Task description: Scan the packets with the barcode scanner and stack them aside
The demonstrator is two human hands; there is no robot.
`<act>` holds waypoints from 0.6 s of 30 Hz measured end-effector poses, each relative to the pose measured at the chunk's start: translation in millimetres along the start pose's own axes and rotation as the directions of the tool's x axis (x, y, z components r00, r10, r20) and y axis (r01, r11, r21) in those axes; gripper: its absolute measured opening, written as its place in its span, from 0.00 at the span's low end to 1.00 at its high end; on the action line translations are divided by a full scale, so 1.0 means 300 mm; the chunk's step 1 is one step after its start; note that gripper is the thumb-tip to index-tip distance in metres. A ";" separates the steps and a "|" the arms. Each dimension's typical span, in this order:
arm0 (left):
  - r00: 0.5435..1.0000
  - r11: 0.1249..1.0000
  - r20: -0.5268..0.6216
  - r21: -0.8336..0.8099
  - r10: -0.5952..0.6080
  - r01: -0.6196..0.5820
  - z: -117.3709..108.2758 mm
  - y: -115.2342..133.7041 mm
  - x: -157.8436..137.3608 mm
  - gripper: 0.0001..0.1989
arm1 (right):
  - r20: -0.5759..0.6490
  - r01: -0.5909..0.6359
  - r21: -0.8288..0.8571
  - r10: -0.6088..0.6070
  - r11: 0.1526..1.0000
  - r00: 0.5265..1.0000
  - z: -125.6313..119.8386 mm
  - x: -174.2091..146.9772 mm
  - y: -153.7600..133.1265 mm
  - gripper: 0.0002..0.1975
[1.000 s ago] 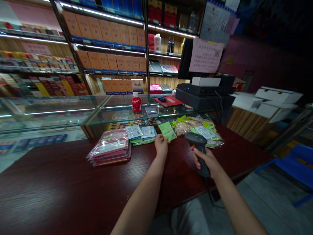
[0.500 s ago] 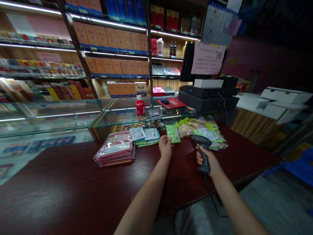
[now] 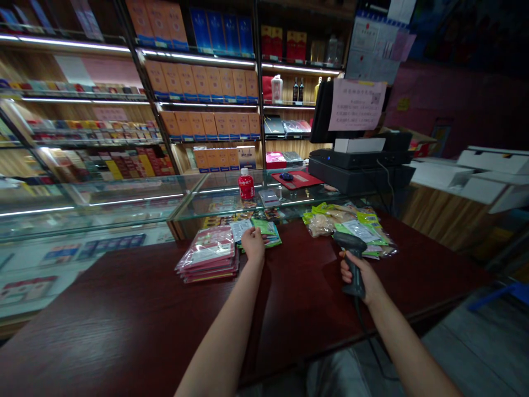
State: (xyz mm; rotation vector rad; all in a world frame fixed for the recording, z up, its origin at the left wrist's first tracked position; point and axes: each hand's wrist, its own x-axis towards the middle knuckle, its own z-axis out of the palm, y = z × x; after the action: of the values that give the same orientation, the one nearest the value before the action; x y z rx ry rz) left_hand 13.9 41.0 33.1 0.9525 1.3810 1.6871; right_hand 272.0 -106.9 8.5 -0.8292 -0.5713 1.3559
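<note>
My right hand (image 3: 363,275) is wrapped around the handle of a dark barcode scanner (image 3: 351,242), whose cord hangs down over the table edge. My left hand (image 3: 253,244) has its fingers closed at the lower left of a green packet (image 3: 264,226). This packet lies over a pile of teal and green packets (image 3: 273,241), and its held corner is hidden by my fingers. Left of that hand is a stack of pink packs in clear plastic (image 3: 210,253). Beyond the scanner spreads a heap of green and clear packets (image 3: 363,223).
A dark red wooden table (image 3: 165,320) fills the foreground. Behind it runs a glass counter (image 3: 198,201) with a red bottle (image 3: 246,186) and a mouse (image 3: 286,176). A monitor (image 3: 322,116) stands at the back right. White boxes (image 3: 491,162) sit further right.
My left hand has carried the green packet left, from near the heap to the pile of teal packets. The right hand still holds the scanner. The view has shifted slightly.
</note>
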 end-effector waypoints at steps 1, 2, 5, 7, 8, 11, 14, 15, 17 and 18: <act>1.000 0.998 0.000 0.052 0.027 -0.027 -0.014 0.001 0.005 0.11 | 0.000 0.000 0.001 0.000 1.000 1.000 -0.001 0.000 0.000 0.16; 0.997 0.991 -0.007 0.114 0.077 -0.075 -0.027 0.002 0.005 0.11 | 0.000 0.000 0.002 0.000 1.000 1.000 -0.002 -0.001 0.000 0.16; 0.954 0.880 -0.014 0.390 0.300 -0.271 -0.054 0.013 -0.029 0.13 | -0.003 0.005 -0.001 -0.005 1.000 1.000 -0.002 -0.004 -0.002 0.16; 0.915 0.718 0.033 0.609 0.403 -0.338 -0.062 0.024 -0.068 0.16 | -0.006 0.004 -0.002 -0.004 1.000 1.000 -0.001 -0.005 -0.003 0.16; 0.897 0.619 0.075 0.698 0.435 -0.359 -0.063 0.029 -0.088 0.17 | -0.008 0.003 -0.003 -0.003 1.000 1.000 -0.001 -0.006 -0.003 0.16; 0.839 0.359 0.262 0.813 0.477 -0.458 -0.057 0.029 -0.128 0.19 | -0.006 0.001 -0.002 -0.001 1.000 1.000 -0.001 -0.006 -0.003 0.16; 0.773 0.226 0.447 0.780 0.451 -0.583 -0.044 0.004 -0.133 0.21 | 0.000 0.005 -0.003 -0.005 1.000 1.000 -0.003 -0.004 -0.001 0.16; 0.757 0.200 0.489 0.767 0.434 -0.610 -0.039 -0.007 -0.131 0.22 | 0.000 0.008 -0.004 -0.008 1.000 1.000 -0.004 -0.003 -0.001 0.16; 0.743 0.166 0.533 0.756 0.405 -0.633 -0.030 -0.028 -0.128 0.23 | -0.002 0.010 -0.006 -0.010 1.000 1.000 -0.006 -0.002 -0.001 0.16; 0.744 0.156 0.538 0.759 0.396 -0.632 -0.027 -0.036 -0.129 0.24 | -0.002 0.009 -0.007 -0.009 1.000 1.000 -0.006 -0.002 -0.001 0.16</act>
State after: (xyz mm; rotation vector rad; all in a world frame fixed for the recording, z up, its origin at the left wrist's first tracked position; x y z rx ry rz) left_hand 24.9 4.6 17.9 2.4711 2.0129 0.9529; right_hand 273.5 -107.9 7.8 -0.8326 -0.5773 1.3449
